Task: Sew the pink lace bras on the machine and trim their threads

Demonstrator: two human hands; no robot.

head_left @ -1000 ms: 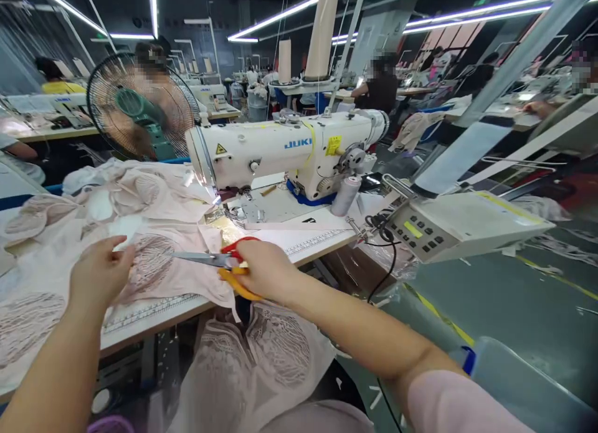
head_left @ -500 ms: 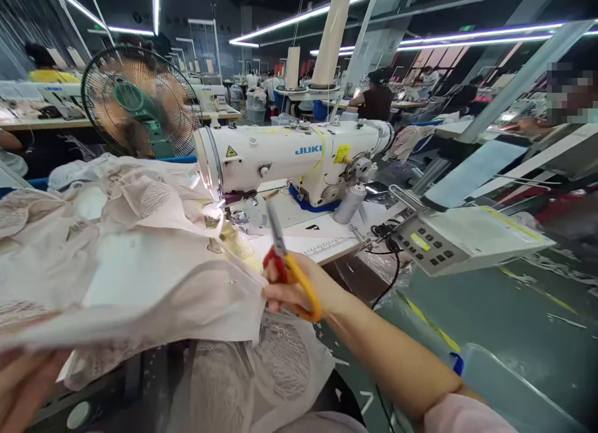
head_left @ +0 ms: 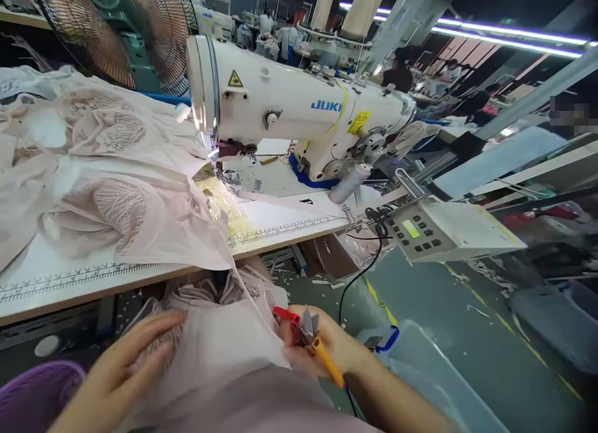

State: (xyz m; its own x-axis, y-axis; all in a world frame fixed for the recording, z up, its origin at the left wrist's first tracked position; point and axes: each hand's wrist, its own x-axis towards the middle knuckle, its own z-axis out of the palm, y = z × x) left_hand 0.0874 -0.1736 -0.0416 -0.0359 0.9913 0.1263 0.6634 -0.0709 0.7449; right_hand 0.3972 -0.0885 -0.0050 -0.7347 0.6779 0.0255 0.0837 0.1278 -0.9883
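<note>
Two hands work low in the lap, below the table edge, on a pale pink fabric piece [head_left: 224,352] that drapes down off the sewing table [head_left: 140,277] and pools between them. The right hand [head_left: 322,349] is closed around a pair of scissors [head_left: 308,336] with one red and one yellow handle; the fingers curl through and over the handles, and the short blades poke out just past the fingertips, right at the cloth's hanging edge. The grip looks choked up near the pivot, which suits fine snipping close to the cloth; whether the blades are parted is too small to tell. The left hand [head_left: 126,364] lies flat and spread on the cloth, fingers extended and gripping nothing, apparently pressing the piece against the lap so the edge near the scissors stays taut. Beyond the fingertips and higher up, more pink lace pieces [head_left: 107,190] lie heaped on the tabletop, with a printed ruler strip [head_left: 289,227] running along its front edge. Farther off stands the white sewing machine [head_left: 289,103], its needle end toward the heap. Off past the right hand's knuckles a control box [head_left: 434,230] hangs beside the table, and a blue-rimmed bin [head_left: 420,371] sits just beside the wrist. A purple basket [head_left: 32,392] sits under the left forearm, and a fan [head_left: 126,28] stands behind the heap.
</note>
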